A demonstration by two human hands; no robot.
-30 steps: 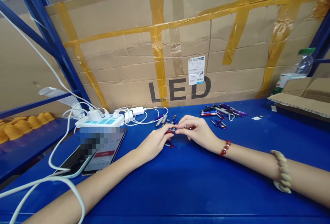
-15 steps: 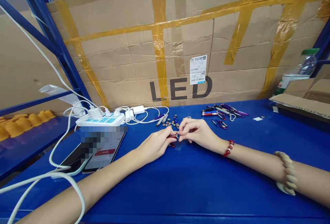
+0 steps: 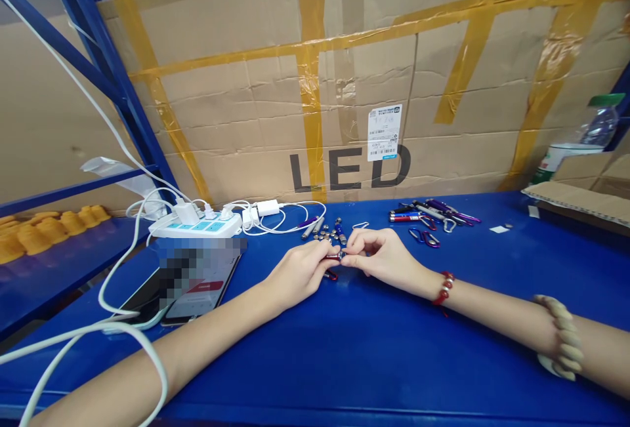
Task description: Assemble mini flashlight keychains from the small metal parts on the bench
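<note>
My left hand is closed around a small red keychain flashlight, gripping it between thumb and fingers. A red carabiner hangs below that hand. At the flashlight's silver end, the thumb and forefinger of my right hand are pinched together; what lies between them is too small to make out. Just behind the hands lie several loose button cells, a blue flashlight, a silver one and a silver carabiner.
A pile of keychain flashlights and loose carabiners lie right of centre. On the left are a white power strip with cables and two phones. A large cardboard box stands behind; an open carton and bottle are at right.
The view has shifted slightly, so the scene sits a little further right. My right fingertips have closed in on the flashlight's end. My left hand keeps its grip.
</note>
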